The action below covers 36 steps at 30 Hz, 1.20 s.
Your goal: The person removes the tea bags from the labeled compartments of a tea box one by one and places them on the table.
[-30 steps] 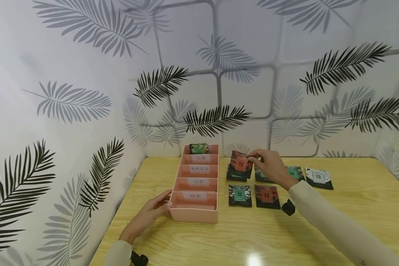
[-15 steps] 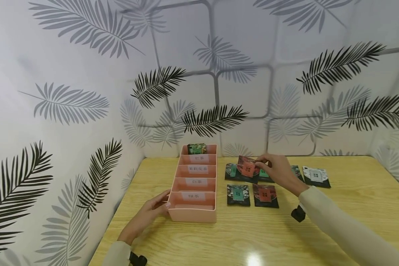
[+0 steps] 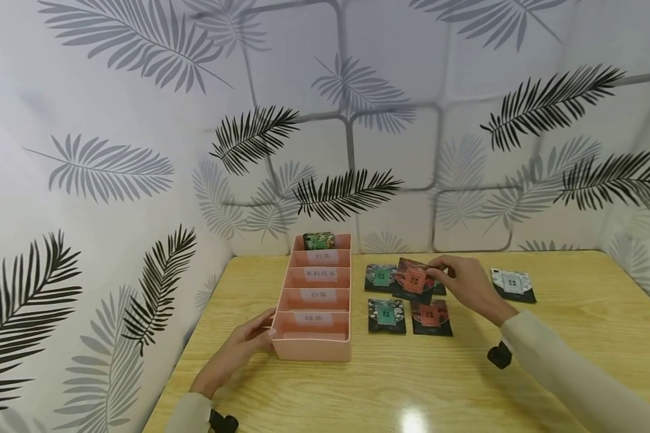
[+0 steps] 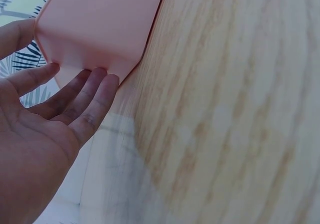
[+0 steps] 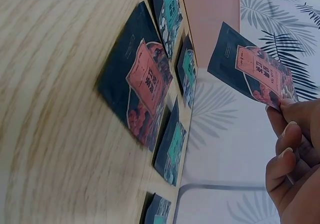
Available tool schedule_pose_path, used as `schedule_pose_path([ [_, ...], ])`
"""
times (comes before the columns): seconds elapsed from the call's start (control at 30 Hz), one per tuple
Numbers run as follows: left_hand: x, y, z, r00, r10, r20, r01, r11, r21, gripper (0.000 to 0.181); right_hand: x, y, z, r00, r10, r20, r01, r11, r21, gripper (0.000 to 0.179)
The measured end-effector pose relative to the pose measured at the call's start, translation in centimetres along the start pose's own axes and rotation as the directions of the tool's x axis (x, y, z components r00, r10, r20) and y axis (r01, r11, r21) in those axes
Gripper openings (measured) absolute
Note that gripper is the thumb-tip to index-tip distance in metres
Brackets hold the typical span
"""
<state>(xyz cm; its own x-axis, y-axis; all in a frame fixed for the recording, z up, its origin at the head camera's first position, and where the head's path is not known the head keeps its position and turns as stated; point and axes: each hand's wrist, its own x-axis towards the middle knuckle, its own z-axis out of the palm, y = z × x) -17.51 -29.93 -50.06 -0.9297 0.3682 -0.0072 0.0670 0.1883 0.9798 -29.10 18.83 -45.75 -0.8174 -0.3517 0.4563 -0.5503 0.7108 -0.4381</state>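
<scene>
My right hand (image 3: pixel 468 285) pinches a tea sachet with a red label (image 3: pixel 414 279) by one corner between thumb and forefinger. In the right wrist view this sachet (image 5: pixel 255 69) hangs tilted above the others. Below it on the table lie a second red-labelled sachet (image 3: pixel 432 317) and green-labelled ones, among them a lower one (image 3: pixel 387 316) and an upper one (image 3: pixel 381 276). My left hand (image 3: pixel 244 346) holds the near left corner of a pink divided box (image 3: pixel 311 350). In the left wrist view its fingertips (image 4: pixel 107 82) press against the box wall.
Paper labels with writing mark the box's dividers, and green packets (image 3: pixel 318 241) stand in its farthest compartment. A white-and-black sachet (image 3: pixel 513 284) lies to the right, past my right hand. The wooden table (image 3: pixel 325 397) ends at a leaf-patterned wall (image 3: pixel 390 144).
My right hand has carried the red-labelled sachet rightward and slightly nearer, away from the box, over the back-row sachets. My left hand keeps its hold on the box corner.
</scene>
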Motion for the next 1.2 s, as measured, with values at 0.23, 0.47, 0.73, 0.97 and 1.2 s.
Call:
schedule_pose_path([
  [0.23, 0.0, 0.0, 0.0, 1.000, 0.007, 0.003, -0.007, 1.000, -0.011, 0.052, -1.1, 0.7, -0.6, 1.000, 0.018, 0.010, -0.018, 1.000, 0.016, 0.020],
  [0.47, 0.1, -0.2, 0.0, 1.000, 0.019, 0.016, -0.018, 0.999, -0.034, 0.053, -2.4, 1.6, -1.2, 0.999, 0.043, 0.008, -0.043, 0.999, 0.003, 0.020],
  [0.73, 0.1, -0.2, 0.1, 1.000, 0.011, 0.004, -0.010, 0.999, -0.038, 0.053, -4.0, 2.6, -2.1, 0.999, 0.033, -0.025, -0.034, 0.998, -0.046, 0.018],
  [0.97, 0.2, -0.2, 0.1, 1.000, 0.011, 0.002, -0.011, 0.999, -0.044, 0.053, -5.1, 3.7, -2.8, 0.998, 0.049, -0.027, -0.050, 0.998, -0.039, 0.015],
  [1.2, 0.2, -0.2, 0.1, 1.000, 0.004, 0.012, -0.003, 0.999, -0.041, 0.053, -6.1, 4.7, -3.2, 0.996, 0.085, -0.018, -0.085, 0.996, -0.033, 0.015],
])
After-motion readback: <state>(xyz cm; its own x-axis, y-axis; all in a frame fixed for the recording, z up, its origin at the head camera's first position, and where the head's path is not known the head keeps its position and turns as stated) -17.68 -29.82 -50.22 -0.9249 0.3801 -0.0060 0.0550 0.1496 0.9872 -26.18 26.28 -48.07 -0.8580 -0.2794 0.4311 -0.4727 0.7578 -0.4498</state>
